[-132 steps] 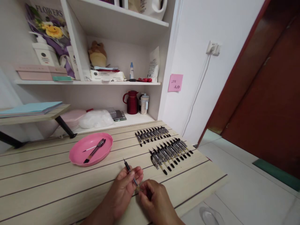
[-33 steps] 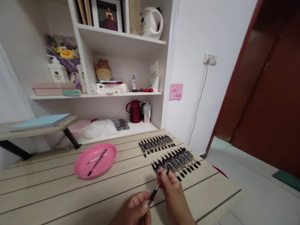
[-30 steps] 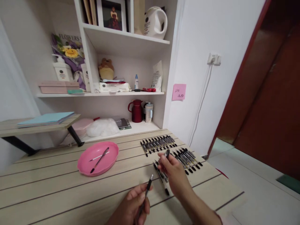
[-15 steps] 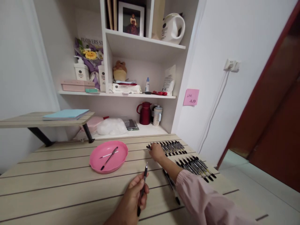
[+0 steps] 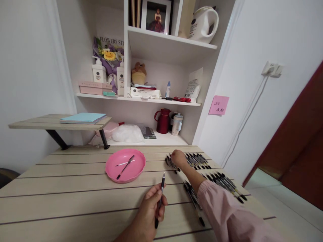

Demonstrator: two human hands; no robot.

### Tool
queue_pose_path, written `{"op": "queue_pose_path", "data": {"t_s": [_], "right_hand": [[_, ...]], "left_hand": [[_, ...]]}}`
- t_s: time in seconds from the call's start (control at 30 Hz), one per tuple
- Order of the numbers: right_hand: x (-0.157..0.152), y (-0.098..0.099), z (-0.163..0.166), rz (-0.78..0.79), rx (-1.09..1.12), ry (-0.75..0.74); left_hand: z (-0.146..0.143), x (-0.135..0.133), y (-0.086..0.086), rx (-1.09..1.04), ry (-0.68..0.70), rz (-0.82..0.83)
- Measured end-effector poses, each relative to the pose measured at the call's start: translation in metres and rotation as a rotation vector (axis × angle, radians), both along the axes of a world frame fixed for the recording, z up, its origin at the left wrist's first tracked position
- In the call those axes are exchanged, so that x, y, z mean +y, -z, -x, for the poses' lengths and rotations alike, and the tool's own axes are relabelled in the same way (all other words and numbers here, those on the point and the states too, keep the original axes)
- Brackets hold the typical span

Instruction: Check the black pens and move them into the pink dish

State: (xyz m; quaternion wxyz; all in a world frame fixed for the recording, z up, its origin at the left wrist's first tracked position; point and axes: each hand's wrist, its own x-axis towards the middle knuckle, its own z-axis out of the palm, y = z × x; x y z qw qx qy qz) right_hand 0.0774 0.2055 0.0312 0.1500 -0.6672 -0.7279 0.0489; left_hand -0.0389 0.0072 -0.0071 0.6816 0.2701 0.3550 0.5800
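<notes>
My left hand point(image 5: 150, 209) is closed round a black pen point(image 5: 160, 195), which it holds upright above the wooden table point(image 5: 63, 201). My right hand point(image 5: 178, 157), in a pink sleeve, reaches forward and rests with curled fingers on the left end of the far row of black pens point(image 5: 195, 160). What its fingers hold is hidden. A nearer row of pens point(image 5: 224, 183) lies to the right, partly covered by my right arm. A pink plate point(image 5: 112, 171) left of the rows holds a black pen point(image 5: 125, 167) and a thin white refill point(image 5: 123, 164).
Behind the table is a white shelf unit with a red jug point(image 5: 163, 121), a cup point(image 5: 177, 123) and a white bag point(image 5: 127, 133). A raised stand with blue folders point(image 5: 83, 117) is at the left. The table's edge and a dark red door point(image 5: 300, 148) are at the right.
My right hand has left the pen in my left hand and reached forward to the far row. The view has swung left. My left hand keeps its pen.
</notes>
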Motion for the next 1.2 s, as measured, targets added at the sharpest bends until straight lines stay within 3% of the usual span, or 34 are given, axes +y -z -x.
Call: {"op": "queue_pose_path", "data": {"t_s": [0.23, 0.5, 0.73, 0.83, 0.97, 1.07, 1.13, 1.2], "right_hand": [[-0.009, 0.005, 0.002, 0.044, -0.03, -0.059], [-0.013, 0.015, 0.01, 0.066, 0.003, 0.007], [-0.017, 0.005, 0.005, 0.125, 0.159, 0.027], [-0.03, -0.006, 0.009, 0.188, 0.289, -0.029], [-0.074, -0.016, 0.018, 0.334, 0.518, -0.143], [-0.112, -0.015, 0.027, 0.483, 0.988, -0.177], [-0.129, -0.011, 0.032, 0.477, 1.231, -0.144], [-0.138, -0.006, 0.035, 0.428, 1.339, -0.101]], "left_hand": [[0.0, -0.001, -0.003, -0.002, -0.005, 0.018], [0.0, 0.0, -0.004, -0.014, 0.008, 0.022], [0.0, -0.001, -0.004, 0.002, 0.012, 0.03], [0.001, -0.001, -0.005, 0.004, 0.0, 0.03], [0.001, 0.0, -0.008, 0.004, -0.072, 0.009], [0.0, 0.0, -0.009, 0.002, -0.09, -0.004], [0.0, 0.0, -0.009, 0.015, -0.095, -0.009], [0.0, -0.001, -0.009, 0.047, -0.105, -0.017]]}}
